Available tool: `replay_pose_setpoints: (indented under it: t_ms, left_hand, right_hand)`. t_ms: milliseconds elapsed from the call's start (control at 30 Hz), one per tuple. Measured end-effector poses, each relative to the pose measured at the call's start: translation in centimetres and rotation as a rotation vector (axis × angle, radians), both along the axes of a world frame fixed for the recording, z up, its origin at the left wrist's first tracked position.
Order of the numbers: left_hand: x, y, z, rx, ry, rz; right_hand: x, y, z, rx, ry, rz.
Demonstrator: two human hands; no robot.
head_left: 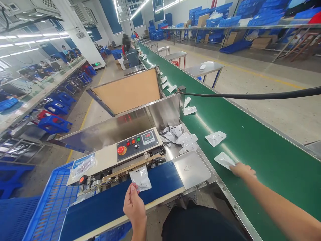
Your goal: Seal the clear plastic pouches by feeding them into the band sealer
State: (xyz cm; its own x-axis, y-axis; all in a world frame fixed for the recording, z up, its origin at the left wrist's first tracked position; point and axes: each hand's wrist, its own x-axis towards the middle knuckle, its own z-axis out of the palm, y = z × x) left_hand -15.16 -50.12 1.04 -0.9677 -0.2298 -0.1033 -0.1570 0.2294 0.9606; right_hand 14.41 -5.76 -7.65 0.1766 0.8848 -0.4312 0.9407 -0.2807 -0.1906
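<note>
My left hand [134,203] is closed at the lower corner of a white pouch [140,179]. That pouch lies over the blue belt [165,177] of a band sealer, its upper edge against the sealing strip. On the green conveyor [265,160] to the right, my right hand [243,170] pinches the near corner of another white pouch [224,160]. One more pouch [216,138] lies flat just beyond it. A loose pile of pouches [184,137] sits on the metal tray beside the sealer's control panel [136,144].
A blue basket [47,194] stands at the sealer's left end. Behind the sealer rises a metal partition [120,120] with a tan board [127,90]. A black cable [250,96] crosses above the conveyor. Farther off, a person [132,57] sits beside the line.
</note>
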Motion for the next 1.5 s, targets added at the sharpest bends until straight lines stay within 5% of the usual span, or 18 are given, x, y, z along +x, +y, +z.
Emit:
replay_pose_setpoints:
  t_ms: [133, 267, 400, 467, 533, 633, 733, 933, 1167, 1367, 1500]
  left_hand:
    - [1.0, 2.7, 0.9, 0.006, 0.03, -0.191]
    - [3.2, 8.4, 2.6, -0.054, 0.173, -0.651]
    - [5.7, 14.7, 4.7, -0.091, 0.516, -1.133]
    - [6.5, 16.7, 5.2, -0.093, 0.684, -1.295]
    - [6.8, 17.7, 5.2, -0.076, 0.758, -1.324]
    - [7.0, 17.4, 4.3, -0.064, 0.622, -1.115]
    - [7.2, 16.3, 3.0, -0.07, 0.396, -0.935]
    - [7.3, 15.3, 0.4, -0.01, 0.302, -0.904]
    - [6.4, 15.4, 0.7, 0.005, 0.234, -0.933]
    - [5.3, 15.7, -1.1, 0.122, -0.172, -0.637]
    - [3.8, 16.1, -2.0, 0.271, -0.38, -0.465]
  right_hand:
    - [1.4, -0.1, 1.6, -0.049, 0.06, 0.301]
    - [-1.4, -1.0, 8.6, 0.043, 0.175, 0.53]
    - [-5.3, -3.5, 16.3, -0.135, 0.537, 0.797]
    - [-7.1, -5.2, 18.7, -0.288, 0.727, 0.86]
    - [-8.7, -7.0, 19.7, -0.413, 0.918, 0.787]
    - [-10.2, -9.4, 18.6, -0.497, 1.206, 0.559]
    - [-11.0, -11.9, 15.7, -0.472, 1.283, 0.523]
    - [-12.5, -15.2, 10.7, -0.092, 1.114, 0.629]
    - [-13.5, -14.3, 9.9, -0.019, 1.095, 0.809]
    - [-14.1, -14.2, 8.9, -0.138, 1.114, 0.351]
    - [-15.8, -14.4, 8.7, -0.209, 1.083, 0.228]
